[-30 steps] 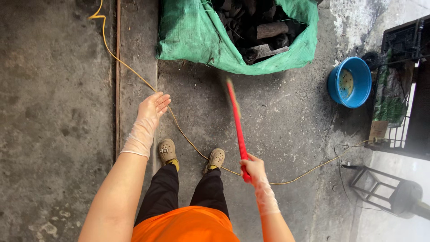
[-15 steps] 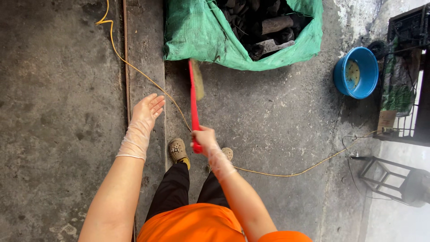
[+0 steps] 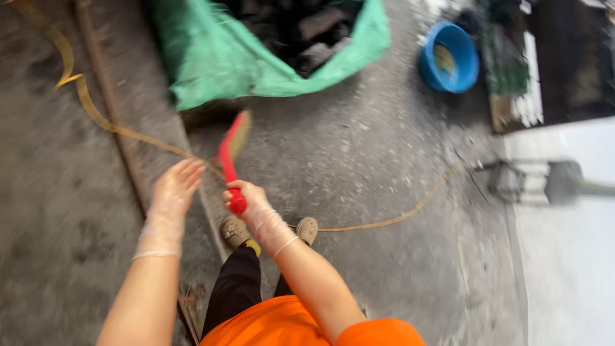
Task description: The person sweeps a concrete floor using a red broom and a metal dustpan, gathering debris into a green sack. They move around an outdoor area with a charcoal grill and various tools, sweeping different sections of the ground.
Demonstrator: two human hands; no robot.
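Note:
My right hand, in a clear plastic glove, grips the end of a red-handled broom whose straw head reaches the floor just below a green sack. The sack lies open and holds dark chunks of charcoal or wood. My left hand, also gloved, hangs open over the concrete floor just left of the broom handle, holding nothing. My shoes show beneath the hands. The picture is blurred by motion.
A yellow hose or cable snakes across the concrete from the upper left, passing behind my feet toward the right. A rusty metal bar lies along the floor at left. A blue basin stands at upper right beside a dark rack.
The broom has swept from right to left across the floor in front of the sack. My right hand has moved left, close to my left hand. The view has tilted.

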